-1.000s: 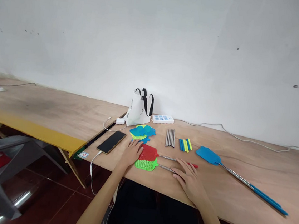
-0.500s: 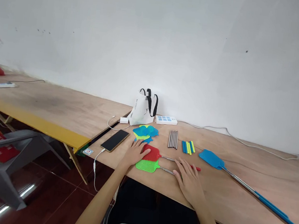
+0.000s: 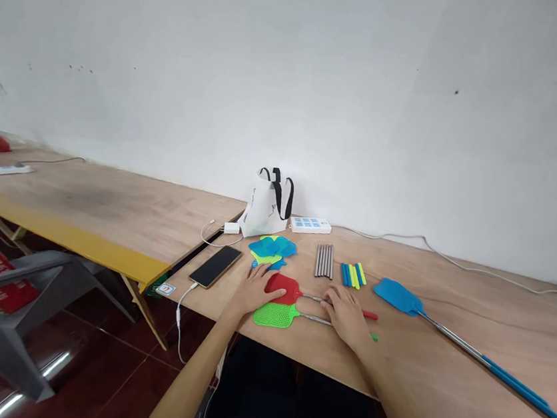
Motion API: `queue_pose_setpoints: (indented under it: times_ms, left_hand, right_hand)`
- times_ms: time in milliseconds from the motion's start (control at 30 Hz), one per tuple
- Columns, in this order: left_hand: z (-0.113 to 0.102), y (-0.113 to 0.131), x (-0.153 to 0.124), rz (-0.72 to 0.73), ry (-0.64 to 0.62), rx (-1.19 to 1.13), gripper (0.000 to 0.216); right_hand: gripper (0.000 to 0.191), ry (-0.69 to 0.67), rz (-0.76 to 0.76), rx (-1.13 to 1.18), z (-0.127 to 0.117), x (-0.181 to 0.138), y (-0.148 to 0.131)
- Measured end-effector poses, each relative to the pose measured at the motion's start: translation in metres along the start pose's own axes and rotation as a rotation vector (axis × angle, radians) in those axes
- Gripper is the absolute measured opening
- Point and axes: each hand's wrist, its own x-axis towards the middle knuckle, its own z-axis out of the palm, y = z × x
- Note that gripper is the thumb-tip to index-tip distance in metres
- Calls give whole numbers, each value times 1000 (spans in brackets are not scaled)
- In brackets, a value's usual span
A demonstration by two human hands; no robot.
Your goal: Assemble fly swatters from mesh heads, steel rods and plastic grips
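Note:
A red fly swatter [image 3: 291, 289] and a green fly swatter [image 3: 274, 314] lie side by side on the table, heads to the left. My left hand [image 3: 249, 294] rests with fingers stretched out, its thumb on the red head. Over the two metal rods lies my right hand [image 3: 347, 316], its fingers bent and pinched at the red swatter's rod. It hides part of both handles; their red and green ends show beyond it. Loose blue and yellow swatter heads [image 3: 274, 247] are piled just past my left fingertips.
Metal rods [image 3: 325, 261] and blue and yellow handle sleeves [image 3: 353, 275] lie in rows behind. Blue fly swatters [image 3: 399, 296] lie at right. A charging phone [image 3: 215, 267] is at left. A white bag [image 3: 264, 207] and a power strip [image 3: 309, 224] stand by the wall.
My right hand has moved slightly away from me, its fingers drawing together on the red swatter's rod and uncovering the green handle end. My left hand has barely moved; the view shifted slightly.

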Motion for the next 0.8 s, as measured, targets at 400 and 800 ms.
queue_pose_setpoints:
  times_ms: [400,800]
  left_hand:
    - [-30,42,6,-195,530,-603,41]
    - [-33,137,-17,41,27,-1058,44]
  right_hand:
    - [35,188,253,81,-41,-16,-11]
    - [47,-16,541,1168,-91,-45,-63]
